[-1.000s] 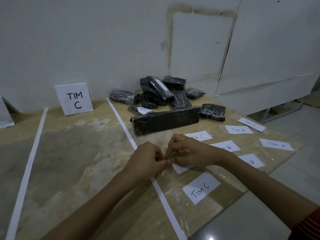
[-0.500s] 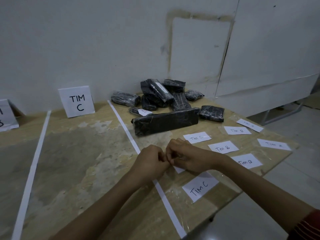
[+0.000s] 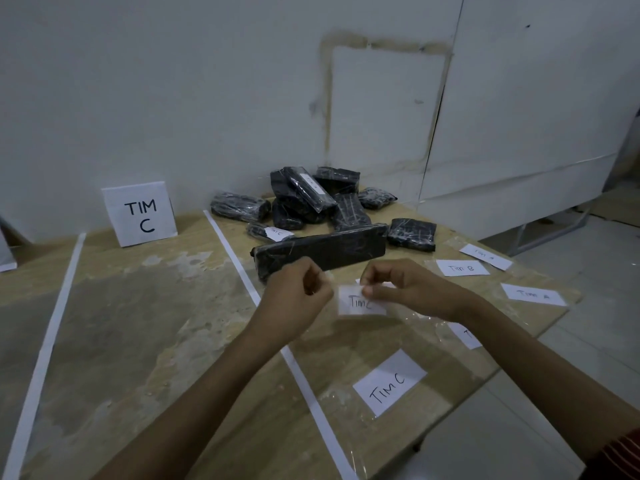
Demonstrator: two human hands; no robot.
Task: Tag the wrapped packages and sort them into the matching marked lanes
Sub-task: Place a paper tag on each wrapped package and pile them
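Paper, small and white, is what matters here: a TIM C tag (image 3: 360, 301) hangs just above the table (image 3: 138, 323), pinched at its right edge between the thumb and forefinger of the right hand (image 3: 408, 289). The left hand (image 3: 298, 299) sits just beside the tag's other edge with its fingers curled in; whether it nips the clear film that seems to border the tag, I cannot tell. Just beyond both hands lies the long black package (image 3: 322, 249), in front of the pile (image 3: 311, 199) of wrapped packages by the wall. I'd guess the tag is bound for one of them. Best to stretch the film taut between both hands, land one edge first, then smooth across so it neither creases nor sticks to itself. Once tagged, the package belongs left of the white strip (image 3: 232, 254), in the lane under the TIM C sign (image 3: 140, 214).
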